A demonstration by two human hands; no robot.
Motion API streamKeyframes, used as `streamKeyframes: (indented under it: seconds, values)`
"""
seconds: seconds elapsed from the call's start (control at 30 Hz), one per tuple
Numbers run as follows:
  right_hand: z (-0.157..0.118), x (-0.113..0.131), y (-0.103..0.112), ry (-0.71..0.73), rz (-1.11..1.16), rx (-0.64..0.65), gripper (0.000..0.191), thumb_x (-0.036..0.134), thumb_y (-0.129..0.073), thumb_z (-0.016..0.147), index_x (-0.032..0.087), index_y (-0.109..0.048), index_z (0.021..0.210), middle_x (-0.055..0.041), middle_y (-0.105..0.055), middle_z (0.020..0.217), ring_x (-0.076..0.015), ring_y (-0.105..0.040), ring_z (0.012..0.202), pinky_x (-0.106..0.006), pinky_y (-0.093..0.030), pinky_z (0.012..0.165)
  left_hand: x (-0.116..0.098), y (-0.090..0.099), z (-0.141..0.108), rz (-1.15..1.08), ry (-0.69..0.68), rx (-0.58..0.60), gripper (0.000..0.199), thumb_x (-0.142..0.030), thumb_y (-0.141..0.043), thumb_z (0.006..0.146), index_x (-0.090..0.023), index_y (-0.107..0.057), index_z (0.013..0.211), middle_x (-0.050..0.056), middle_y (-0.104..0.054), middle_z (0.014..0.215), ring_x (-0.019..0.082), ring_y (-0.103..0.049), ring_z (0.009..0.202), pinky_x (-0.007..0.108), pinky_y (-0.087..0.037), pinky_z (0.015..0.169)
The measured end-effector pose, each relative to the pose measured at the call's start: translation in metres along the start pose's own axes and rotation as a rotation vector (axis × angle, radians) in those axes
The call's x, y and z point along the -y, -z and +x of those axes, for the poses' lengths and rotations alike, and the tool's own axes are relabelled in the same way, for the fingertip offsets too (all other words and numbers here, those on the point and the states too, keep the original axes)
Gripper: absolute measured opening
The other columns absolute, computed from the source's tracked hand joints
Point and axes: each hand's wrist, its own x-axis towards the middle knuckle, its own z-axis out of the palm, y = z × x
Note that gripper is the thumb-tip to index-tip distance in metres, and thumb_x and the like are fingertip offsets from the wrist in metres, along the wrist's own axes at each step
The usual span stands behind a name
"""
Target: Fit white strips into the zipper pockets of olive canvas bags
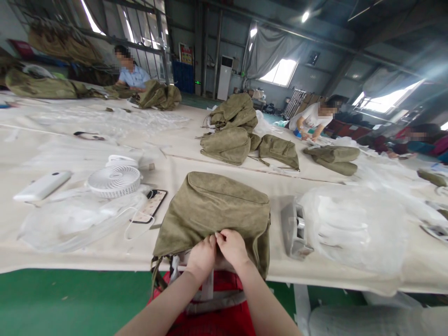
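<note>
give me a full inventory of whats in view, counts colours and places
bag: 1, olive, near table edge, centre
other bags: several, olive, farther across the table
phone: 1, patterned case, left of the near bag
fan: 1, white, beyond the phone
plastic wrapping: many pieces, clear, both sides
dispenser-like tool: 1, grey, right of the near bag
table: at least 1, cream covering, across the view
co-workers: at least 2, light blue and white tops, far side
windows: several, bright, background
floor: 1, green, below
red clothing: 1, red, bottom centre
left hand: 1, bare, near bag's edge
right hand: 1, bare, beside the left
</note>
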Motion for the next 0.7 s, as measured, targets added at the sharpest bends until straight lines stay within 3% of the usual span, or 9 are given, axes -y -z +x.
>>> streamKeyframes:
  seconds: [0.13,0.27,0.37,0.53,0.7]
  values:
    - [-0.009,-0.023,-0.012,-0.136,0.350,0.042,0.030,0.039,-0.051,0.083,0.020,-0.061,0.062,-0.0005,-0.060,0.054,-0.0120,-0.051,0.049,-0.024,-0.036,0.051,0.007,0.002,0.009,-0.371,0.170,0.039,0.031,-0.020,-0.026,0.094,-0.015,-0.056,0.089,0.010,-0.067,0.085,0.019,-0.064,0.080,0.028,-0.044,0.072]
    - [-0.015,-0.037,-0.020,-0.286,0.655,0.006,0.034,0.048,-0.055,0.078,0.018,-0.056,0.061,0.0025,-0.052,0.048,-0.0092,-0.043,0.040,-0.021,-0.032,0.041,0.012,0.005,0.016,-0.606,0.197,0.072,0.034,-0.024,-0.028,0.094,-0.017,-0.057,0.077,0.007,-0.067,0.080,0.016,-0.062,0.075,0.026,-0.042,0.070]
    - [-0.012,-0.034,-0.019,-0.315,0.687,-0.019,0.042,0.056,-0.052,0.078,0.018,-0.057,0.062,0.0023,-0.051,0.047,-0.0086,-0.042,0.036,-0.021,-0.030,0.037,0.010,0.005,0.013,-0.475,0.137,0.046,0.029,-0.021,-0.029,0.093,-0.017,-0.057,0.084,0.009,-0.068,0.085,0.017,-0.063,0.079,0.026,-0.042,0.072]
    - [-0.002,-0.022,-0.016,-0.307,0.542,0.003,0.053,0.062,-0.042,0.083,0.017,-0.060,0.060,0.0000,-0.054,0.046,-0.0094,-0.046,0.035,-0.021,-0.035,0.038,0.005,0.005,0.001,-0.168,0.094,0.003,0.026,-0.018,-0.027,0.092,-0.016,-0.053,0.096,0.011,-0.067,0.088,0.021,-0.065,0.082,0.029,-0.042,0.069]
    - [-0.002,-0.020,-0.024,-0.212,0.560,0.031,0.037,0.053,-0.060,0.075,0.018,-0.063,0.063,0.0008,-0.058,0.050,-0.0095,-0.048,0.041,-0.021,-0.038,0.044,0.005,0.003,0.003,-0.237,0.106,0.022,0.025,-0.017,-0.026,0.092,-0.017,-0.051,0.094,0.010,-0.066,0.087,0.020,-0.064,0.082,0.029,-0.042,0.071]
